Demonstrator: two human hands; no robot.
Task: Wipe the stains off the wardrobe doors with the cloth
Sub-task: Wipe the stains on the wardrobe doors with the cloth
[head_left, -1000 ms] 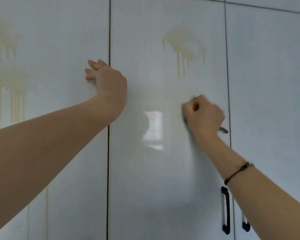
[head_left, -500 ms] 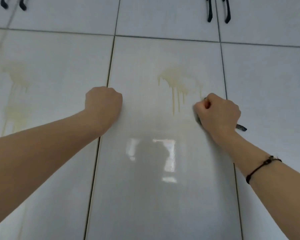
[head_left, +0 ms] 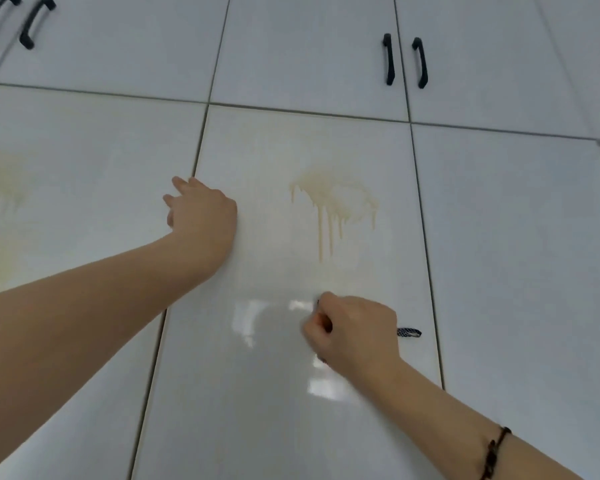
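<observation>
A glossy white wardrobe door fills the middle of the view. A yellowish dripping stain marks its upper part. My right hand grips a dark cloth against the door below the stain; only a small patterned end of the cloth sticks out to the right of my fist. My left hand rests on the door's left edge, fingers extended across the gap. A fainter yellowish stain shows on the neighbouring door at the far left.
Upper cabinet doors carry black handles at the top left and top right. Another white door lies to the right. A bright window reflection shines on the middle door below my right hand.
The camera has tilted upward, showing more upper cabinets. My right hand with the cloth moved down and left, away from the stain. My left hand's fingers have stretched out from a fist.
</observation>
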